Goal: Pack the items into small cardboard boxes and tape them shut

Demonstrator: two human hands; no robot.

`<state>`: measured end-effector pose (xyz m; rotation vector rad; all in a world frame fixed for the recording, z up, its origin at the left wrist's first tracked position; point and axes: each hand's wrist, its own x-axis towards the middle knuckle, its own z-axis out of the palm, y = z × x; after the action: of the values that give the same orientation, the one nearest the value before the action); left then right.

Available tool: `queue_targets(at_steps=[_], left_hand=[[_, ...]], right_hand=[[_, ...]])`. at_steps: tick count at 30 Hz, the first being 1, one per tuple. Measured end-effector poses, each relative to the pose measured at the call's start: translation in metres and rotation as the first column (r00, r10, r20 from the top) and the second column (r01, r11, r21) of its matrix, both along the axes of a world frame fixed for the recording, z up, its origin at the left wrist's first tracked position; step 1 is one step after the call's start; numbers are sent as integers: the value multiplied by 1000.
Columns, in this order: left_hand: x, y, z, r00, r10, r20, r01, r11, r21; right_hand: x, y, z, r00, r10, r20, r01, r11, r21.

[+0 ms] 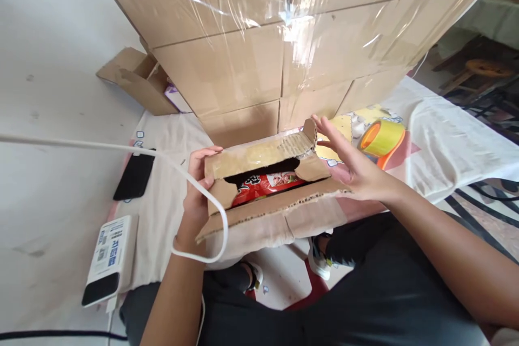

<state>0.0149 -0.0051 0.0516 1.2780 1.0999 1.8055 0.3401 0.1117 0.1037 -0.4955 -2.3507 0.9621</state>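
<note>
A small cardboard box (259, 211) lies at the table's front edge with its long flaps parted. Inside it shows a red printed packet (263, 186). My left hand (197, 181) grips the box's left end, thumb on the cardboard and fingers behind it. At the right end, my right hand (348, 165) has its fingers spread, the fingertips touching the raised end flap and the palm beside the box's corner. A white cable (182, 168) passes in front of my left hand and loops around the wrist.
Plastic-wrapped cartons (227, 70) stack up behind the box. An open carton (141, 84) stands back left. On the left lie a black phone (135, 175) and a white power bank (111, 259). Tape rolls (381, 138) are at the right, on the white cloth (441, 135).
</note>
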Motion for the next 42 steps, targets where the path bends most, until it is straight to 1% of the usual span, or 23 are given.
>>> queue_targets(at_steps=[2,4,6,8,10,13,16,18,21,24,27,29,31,33,35,37,38,40,42], left_hand=[[-7,2,7,995,-89,-50,89,996,-4],[-13,3,12,984,-139,-112,141,990,3],[-16,5,15,970,-168,-178,171,985,-1],[-16,6,15,964,-165,-208,168,986,-6],[-13,8,15,972,-122,-200,126,992,9],[-5,10,12,988,11,-151,-13,1000,-10],[2,11,12,981,172,-86,-180,979,-100],[5,11,14,968,245,-58,-251,954,-165],[8,12,20,958,285,-24,-283,932,-226],[12,13,27,950,310,25,-289,910,-296],[16,13,33,931,353,90,-294,873,-390],[20,12,33,923,363,125,-289,872,-396],[24,12,30,928,336,160,-272,906,-324],[26,11,25,949,253,186,-214,955,-206],[24,11,19,975,184,126,-172,980,-94],[18,11,15,984,175,-25,-176,982,-67],[14,10,15,976,180,-118,-189,980,-64],[5,8,18,933,189,-306,-212,976,-47],[-1,4,29,860,201,-469,-211,977,33]], right_hand=[[0,-1,-2,999,22,-27,-23,1000,-17],[-1,-2,-5,999,17,-46,-18,999,-26],[-1,-2,-7,998,0,-71,-3,999,-33],[-1,-3,-9,996,-12,-86,9,999,-40],[0,-2,-10,996,-20,-82,17,999,-40],[2,-2,-9,997,-20,-79,18,1000,-16],[1,-1,-9,995,-10,-96,15,999,50],[-1,-1,-10,994,-17,-109,29,994,108],[-5,0,-15,991,-38,-126,60,982,178],[-7,1,-17,989,-56,-136,83,976,203],[-10,0,-15,995,-33,-93,49,984,170],[-13,-2,-14,997,-13,-72,22,991,128],[-16,-6,-15,994,-54,-91,58,998,38],[-19,-11,-18,973,-184,-137,168,978,-121],[-23,-17,-22,933,-325,-152,270,915,-301],[-28,-23,-25,910,-392,-136,308,857,-412],[-30,-25,-27,908,-397,-131,308,847,-434],[-32,-29,-28,907,-398,-138,307,849,-430],[-31,-29,-26,901,-407,-148,316,853,-416]])
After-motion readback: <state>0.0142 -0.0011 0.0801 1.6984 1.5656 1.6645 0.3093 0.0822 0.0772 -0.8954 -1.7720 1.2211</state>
